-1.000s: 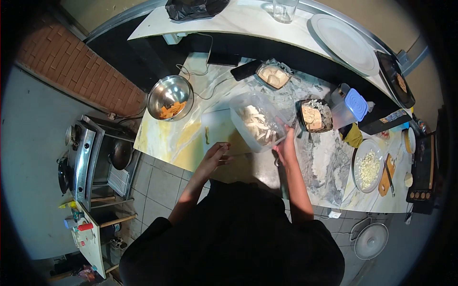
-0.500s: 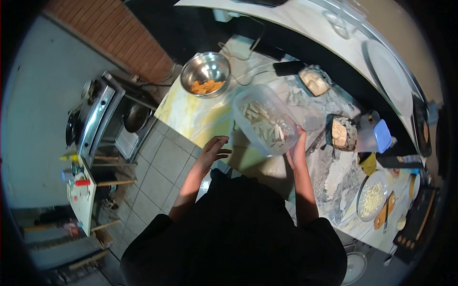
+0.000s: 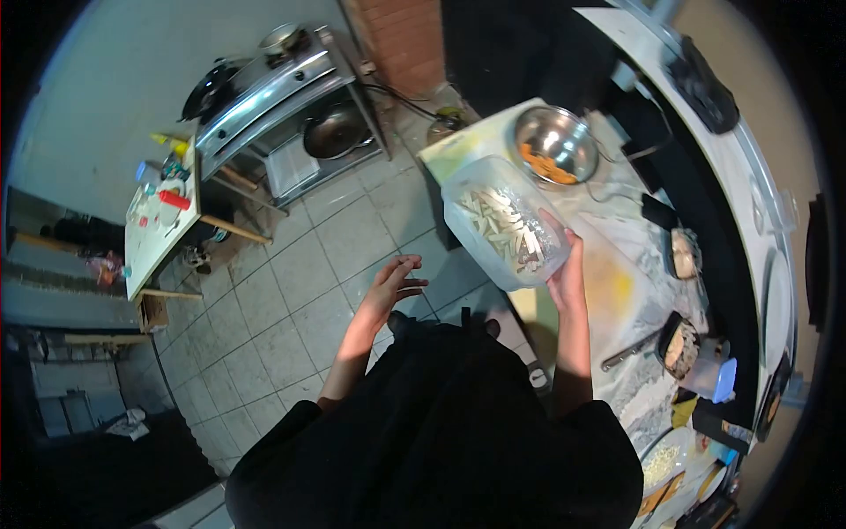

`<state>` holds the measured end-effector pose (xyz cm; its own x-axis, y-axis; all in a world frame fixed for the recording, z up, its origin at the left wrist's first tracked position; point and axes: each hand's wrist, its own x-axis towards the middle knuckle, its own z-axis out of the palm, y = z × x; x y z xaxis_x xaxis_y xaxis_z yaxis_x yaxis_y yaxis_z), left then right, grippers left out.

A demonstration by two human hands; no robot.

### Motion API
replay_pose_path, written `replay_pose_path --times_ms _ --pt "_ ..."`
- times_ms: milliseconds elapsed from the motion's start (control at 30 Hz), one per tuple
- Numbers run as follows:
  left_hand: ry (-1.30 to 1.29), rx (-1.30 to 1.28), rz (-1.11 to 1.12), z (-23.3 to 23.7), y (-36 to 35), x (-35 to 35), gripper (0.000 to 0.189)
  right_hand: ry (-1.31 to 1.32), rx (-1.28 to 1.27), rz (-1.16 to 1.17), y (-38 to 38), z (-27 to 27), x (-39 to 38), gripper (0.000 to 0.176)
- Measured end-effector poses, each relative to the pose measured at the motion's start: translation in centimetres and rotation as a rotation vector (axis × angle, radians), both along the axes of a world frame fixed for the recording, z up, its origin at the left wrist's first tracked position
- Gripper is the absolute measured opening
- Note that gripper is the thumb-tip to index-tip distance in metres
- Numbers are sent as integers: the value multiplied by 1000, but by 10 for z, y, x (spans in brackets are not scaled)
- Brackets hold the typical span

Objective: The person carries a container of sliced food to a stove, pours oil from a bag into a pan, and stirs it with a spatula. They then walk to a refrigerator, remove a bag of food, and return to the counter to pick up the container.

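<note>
My right hand grips the near right side of a clear plastic container, holding it tilted toward me. Inside lie many pale, stick-shaped pieces with white powdery bits among them. My left hand hangs in the air left of the container, its fingers apart and nothing in them. Beyond the container, a steel bowl with orange pieces in it stands on the counter.
The marbled counter runs along my right, with a knife, a dark tub of cream-coloured paste and a blue-lidded container. A steel stove and a small table stand across the tiled floor.
My view has turned left, showing more floor and stove. The container, still in my right hand, now overlaps the counter's edge and the floor. My left hand stays open.
</note>
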<state>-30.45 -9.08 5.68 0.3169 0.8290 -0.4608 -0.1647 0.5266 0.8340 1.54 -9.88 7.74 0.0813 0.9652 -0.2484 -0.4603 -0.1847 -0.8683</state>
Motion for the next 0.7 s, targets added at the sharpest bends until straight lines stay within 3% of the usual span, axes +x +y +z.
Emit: replay_pose_path --times_ms 100,233,367,500,700 --pt "-25 -2 106 0 1 -66 34 212 -32 -77 29 20 -76 61" --pt "-24 19 248 3 5 -154 37 33 -37 126 66 13 -168 62" --pt "-17 45 352 3 9 -238 38 224 2 200 95 19 -266 60" --pt "14 56 459 10 4 -314 36 56 -25 308 126 3 -360 59" --pt "-13 67 648 9 1 -392 34 227 -95 575 154 13 -454 59"
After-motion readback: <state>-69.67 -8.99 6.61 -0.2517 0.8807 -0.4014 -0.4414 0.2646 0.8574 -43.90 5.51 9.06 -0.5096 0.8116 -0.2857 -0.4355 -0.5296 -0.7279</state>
